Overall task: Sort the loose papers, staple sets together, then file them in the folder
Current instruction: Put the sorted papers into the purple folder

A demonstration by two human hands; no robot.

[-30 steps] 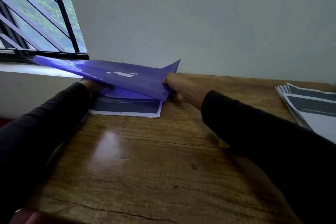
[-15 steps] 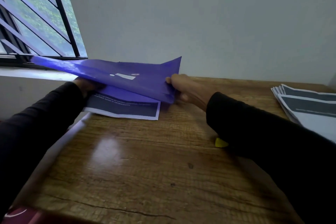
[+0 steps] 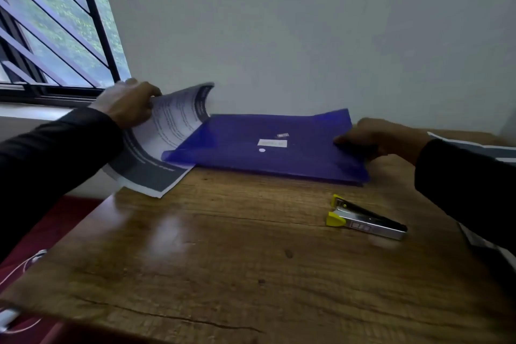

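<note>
- Filing looks to be the step in hand: a set of white printed papers with dark grey bands (image 3: 164,142) sits partly under the flap of the translucent blue plastic folder (image 3: 268,148), its near corner sticking out over the left edge of the brown wooden table (image 3: 223,274)
- Judging from this, the set is not yet fully in, and it must be slid or laid flat before the folder can be closed
- More papers of the same print (image 3: 474,145) lie at the far right, mostly hidden behind the right sleeve, so sorting and stapling are probably not finished
- The silver stapler with yellow ends (image 3: 365,220) lies untouched on the table, near the folder's front edge
- The left hand (image 3: 125,106) has its fingers curled over the top edge of the papers, pinching them and bending them up into a curve
- The right hand (image 3: 385,138) rests at the folder's right end; its fingers reach onto the blue cover, but blur keeps me from telling whether they press flat or grip the edge
</note>
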